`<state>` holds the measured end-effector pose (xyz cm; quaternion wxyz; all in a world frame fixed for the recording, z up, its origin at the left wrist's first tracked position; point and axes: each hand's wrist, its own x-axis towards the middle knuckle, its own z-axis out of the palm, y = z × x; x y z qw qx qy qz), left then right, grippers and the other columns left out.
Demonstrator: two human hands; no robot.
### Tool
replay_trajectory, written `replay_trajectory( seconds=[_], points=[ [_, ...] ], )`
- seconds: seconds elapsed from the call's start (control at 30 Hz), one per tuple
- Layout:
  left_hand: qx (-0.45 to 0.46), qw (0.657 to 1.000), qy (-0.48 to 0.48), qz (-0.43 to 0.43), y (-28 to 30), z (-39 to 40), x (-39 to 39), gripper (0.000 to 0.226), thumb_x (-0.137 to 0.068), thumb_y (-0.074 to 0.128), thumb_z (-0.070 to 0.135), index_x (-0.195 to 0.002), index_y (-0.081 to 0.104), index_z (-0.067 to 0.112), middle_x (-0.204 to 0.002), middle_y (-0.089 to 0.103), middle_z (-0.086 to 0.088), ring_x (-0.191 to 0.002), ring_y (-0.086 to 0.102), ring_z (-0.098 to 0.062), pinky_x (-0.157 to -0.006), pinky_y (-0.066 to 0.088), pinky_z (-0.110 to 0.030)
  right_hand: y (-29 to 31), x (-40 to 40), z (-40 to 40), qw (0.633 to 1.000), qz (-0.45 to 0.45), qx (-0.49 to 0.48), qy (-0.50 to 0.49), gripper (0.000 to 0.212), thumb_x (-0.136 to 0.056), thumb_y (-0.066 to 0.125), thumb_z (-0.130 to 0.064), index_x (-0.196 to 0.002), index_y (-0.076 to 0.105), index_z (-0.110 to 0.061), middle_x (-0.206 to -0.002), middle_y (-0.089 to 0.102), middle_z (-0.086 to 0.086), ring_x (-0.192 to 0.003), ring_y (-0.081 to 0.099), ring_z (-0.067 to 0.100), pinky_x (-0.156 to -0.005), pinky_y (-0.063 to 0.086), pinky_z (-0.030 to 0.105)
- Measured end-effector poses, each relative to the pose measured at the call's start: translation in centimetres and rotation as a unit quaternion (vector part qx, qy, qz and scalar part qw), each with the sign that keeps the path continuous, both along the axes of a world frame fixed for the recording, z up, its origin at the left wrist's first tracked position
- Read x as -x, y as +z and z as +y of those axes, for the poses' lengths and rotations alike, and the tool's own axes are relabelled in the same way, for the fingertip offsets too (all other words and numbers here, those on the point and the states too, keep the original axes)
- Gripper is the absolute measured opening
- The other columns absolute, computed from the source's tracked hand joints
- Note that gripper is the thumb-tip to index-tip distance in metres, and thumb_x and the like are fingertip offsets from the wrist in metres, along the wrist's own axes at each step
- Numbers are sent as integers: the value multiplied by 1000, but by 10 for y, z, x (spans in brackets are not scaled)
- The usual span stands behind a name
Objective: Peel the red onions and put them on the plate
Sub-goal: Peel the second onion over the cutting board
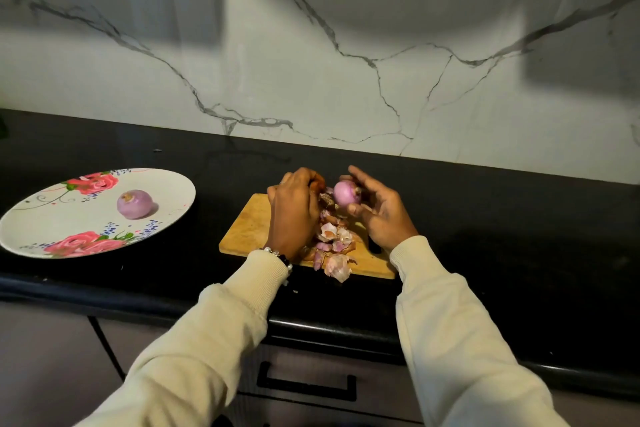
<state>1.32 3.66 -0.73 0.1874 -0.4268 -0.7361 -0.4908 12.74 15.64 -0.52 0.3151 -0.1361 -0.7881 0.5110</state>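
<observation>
2 onions (347,198), 1 plate (173,191), 2 hands (292,211)

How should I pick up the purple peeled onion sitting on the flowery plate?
Probably best from straight above, with fingers around the middle of the round purple peeled onion. It sits alone, cut end tilted up to the left, near the centre of the white oval plate with red roses, with nothing crowding it. Its skin looks smooth, so it may slip: wrap the widest part with a hand rather than pinch the top.
</observation>
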Motion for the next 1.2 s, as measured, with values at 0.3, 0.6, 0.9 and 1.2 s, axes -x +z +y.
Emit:
replay_trajectory(
  seconds=[0.3,0.6,0.9,1.2],
  points=[
    [-30,999,-13,-15,-2,-1,4,16,-94,54,7,-102,65,17,-95,66,6,-95,60,-20,-91,45,-50,-2,0,5,998,41,35,-28,63,-90,59,12,-131,52,-36,-142,53,3,-133,49,18,-115,39,44],
    [34,998,4,44,-1,-6,1,19,-91,64,19,-105,73,28,-101,72,9,-103,57,-17,-80,17,-30,-1,-2,5,991,96,89,29,78,-80,59,27,-140,47,-21,-130,61,6,-127,57,22,-99,52,33],
    [9,998,-55,-23,-1,-4,-1,32,-89,65,35,-120,67,34,-85,58,27,-99,54,-16,-93,36,-45,-1,-2,4,986,90,109,89,78,-79,60,26,-139,51,-23,-134,61,7,-129,56,23,-103,50,39],
    [11,995,-87,-56,-1,-3,2,33,-81,77,23,-113,72,21,-101,64,-5,-87,60,-7,-75,42,-1,1,-3,4,986,92,123,64,49,-78,70,15,-118,66,-14,-124,68,9,-121,62,28,-101,53,43]
  ],
)
